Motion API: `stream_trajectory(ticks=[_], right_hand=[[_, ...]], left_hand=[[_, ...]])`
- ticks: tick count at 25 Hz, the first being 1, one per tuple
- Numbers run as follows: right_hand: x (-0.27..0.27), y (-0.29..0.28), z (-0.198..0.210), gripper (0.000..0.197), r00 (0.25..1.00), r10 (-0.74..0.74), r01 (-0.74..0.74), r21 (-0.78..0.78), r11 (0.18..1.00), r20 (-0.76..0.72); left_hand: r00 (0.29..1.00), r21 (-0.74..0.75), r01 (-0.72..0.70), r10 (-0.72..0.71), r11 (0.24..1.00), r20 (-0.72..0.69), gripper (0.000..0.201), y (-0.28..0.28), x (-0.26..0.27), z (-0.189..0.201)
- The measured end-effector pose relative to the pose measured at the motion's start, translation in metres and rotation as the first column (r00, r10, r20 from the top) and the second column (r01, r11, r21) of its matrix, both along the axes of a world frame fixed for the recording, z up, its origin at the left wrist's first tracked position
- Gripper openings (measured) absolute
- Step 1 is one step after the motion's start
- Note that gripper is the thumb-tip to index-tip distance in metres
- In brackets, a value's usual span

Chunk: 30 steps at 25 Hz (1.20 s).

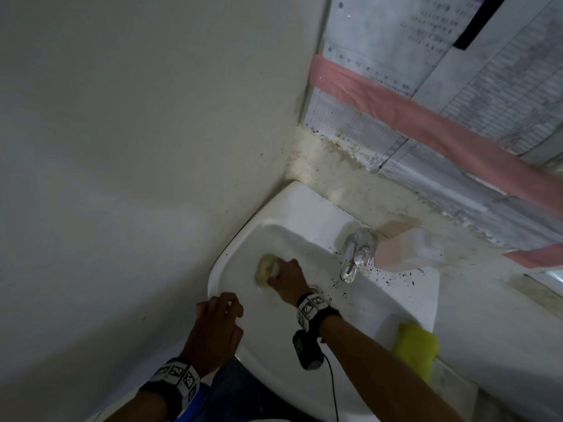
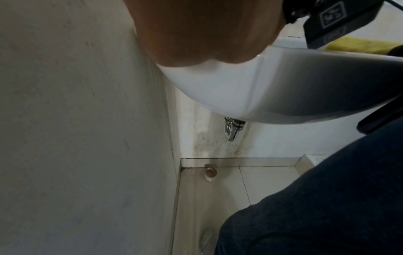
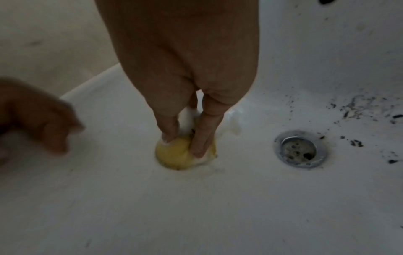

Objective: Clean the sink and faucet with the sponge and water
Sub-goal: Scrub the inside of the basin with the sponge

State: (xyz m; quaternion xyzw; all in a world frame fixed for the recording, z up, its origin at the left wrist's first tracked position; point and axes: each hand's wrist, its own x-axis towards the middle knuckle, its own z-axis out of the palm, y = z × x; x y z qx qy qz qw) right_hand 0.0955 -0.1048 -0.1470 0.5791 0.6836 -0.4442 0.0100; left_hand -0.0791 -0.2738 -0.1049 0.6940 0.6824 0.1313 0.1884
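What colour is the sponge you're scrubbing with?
Pale yellow, with white foam on it; the sponge shows best in the right wrist view.

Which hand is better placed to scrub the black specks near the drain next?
Probably the right hand: it already grips the sponge inside the sink, beside the drain. The left hand rests on the rim.

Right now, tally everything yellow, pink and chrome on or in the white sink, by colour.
Yellow: 2, the small yellow sponge gripped by the right hand, and the bright yellow cloth on the white ceramic sink rim.
Pink: 1, the pale pink block beside the tap.
Chrome: 2, the chrome faucet and the chrome drain ring.
Total: 5
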Motion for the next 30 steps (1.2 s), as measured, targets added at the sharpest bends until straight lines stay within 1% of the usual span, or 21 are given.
stream_trajectory(ticks=[1,2,3,5,6,7,9,10,11,12,15,17,18,20,22,24,25,26,28,29,30], right_hand=[[0.002,-0.012,-0.004,0.056,0.994,0.106,-0.106,-0.023,0.994,0.035],[0.004,-0.021,-0.007,0.053,0.982,0.179,-0.178,-0.039,0.983,0.054],[0.006,-0.026,-0.011,0.047,0.980,0.196,-0.193,-0.060,0.979,0.043],[0.008,-0.017,-0.014,0.039,0.991,0.134,-0.135,-0.066,0.989,-0.024],[0.010,-0.006,-0.018,0.042,0.996,0.085,-0.085,-0.056,0.995,-0.005],[0.013,0.005,-0.021,0.046,0.998,0.022,-0.021,-0.021,1.000,0.055],[0.023,0.026,-0.038,0.053,0.979,-0.137,0.131,0.047,0.990,0.150],[0.025,0.030,-0.039,0.055,0.969,-0.184,0.176,0.064,0.982,0.162],[0.026,0.027,-0.039,0.054,0.968,-0.188,0.179,0.071,0.981,0.166],[0.024,0.020,-0.033,0.052,0.976,-0.141,0.130,0.073,0.989,0.168],[0.021,-0.016,-0.024,0.047,0.981,0.119,-0.126,0.032,0.992,0.151],[0.025,-0.027,-0.021,0.052,0.970,0.202,-0.204,-0.001,0.979,0.135],[0.027,-0.023,-0.018,0.055,0.973,0.186,-0.188,0.006,0.982,0.139],[0.035,-0.005,-0.023,0.052,0.978,0.048,-0.054,0.025,0.998,0.202],[0.044,0.010,-0.031,0.048,0.958,-0.075,0.055,0.078,0.995,0.277],[0.046,0.009,-0.028,0.048,0.949,-0.112,0.092,0.083,0.992,0.295],[0.046,0.002,-0.028,0.048,0.950,-0.071,0.052,0.070,0.996,0.304],[0.042,-0.009,-0.026,0.047,0.948,0.026,-0.041,0.042,0.998,0.316],[0.039,-0.034,-0.026,0.045,0.910,0.253,-0.265,-0.010,0.964,0.328],[0.042,-0.038,-0.030,0.045,0.894,0.303,-0.316,-0.016,0.949,0.331],[0.045,-0.035,-0.030,0.045,0.894,0.291,-0.303,-0.019,0.953,0.341]], left_hand=[[1.000,-0.001,0.000,0.000,1.000,-0.002,0.015,0.000,0.000,0.000],[1.000,-0.004,0.002,-0.002,1.000,-0.002,0.015,0.000,0.000,0.001],[1.000,-0.006,0.005,-0.005,1.000,0.000,0.015,0.000,0.000,0.001],[1.000,-0.004,0.006,-0.006,1.000,0.001,0.016,0.000,0.000,0.002],[1.000,-0.005,0.007,-0.007,1.000,0.003,0.016,0.000,0.000,0.001],[1.000,-0.007,0.008,-0.008,1.000,0.006,0.016,-0.001,0.000,0.001],[1.000,-0.012,0.003,-0.003,1.000,0.003,0.015,-0.001,-0.001,0.000],[1.000,-0.017,-0.001,0.001,1.000,-0.002,0.015,0.000,0.000,0.000],[1.000,-0.024,-0.001,0.001,1.000,-0.006,0.015,0.000,0.000,0.000],[1.000,-0.028,0.002,-0.002,1.000,-0.009,0.014,0.000,0.000,0.001],[1.000,-0.033,0.012,-0.013,0.999,-0.020,0.013,0.000,0.000,0.002],[1.000,-0.032,0.015,-0.016,0.999,-0.024,0.014,0.000,0.000,0.003],[1.000,-0.028,0.017,-0.018,0.999,-0.023,0.014,0.000,0.000,0.002],[0.999,-0.019,0.024,-0.024,1.000,-0.023,0.015,0.000,-0.001,0.000],[0.999,-0.013,0.020,-0.020,1.000,-0.027,0.015,0.000,-0.001,-0.002],[0.999,-0.010,0.020,-0.021,1.000,-0.031,0.015,0.000,0.000,-0.003],[0.999,-0.008,0.024,-0.024,1.000,-0.028,0.015,0.000,0.000,-0.003],[0.999,-0.004,0.026,-0.026,1.000,-0.021,0.015,0.000,0.000,-0.002],[1.000,-0.009,0.027,-0.027,1.000,-0.011,0.016,0.000,-0.001,-0.001],[1.000,-0.012,0.022,-0.023,1.000,-0.013,0.016,0.001,0.000,-0.001],[1.000,-0.018,0.020,-0.020,1.000,-0.018,0.016,0.001,0.000,-0.001]])
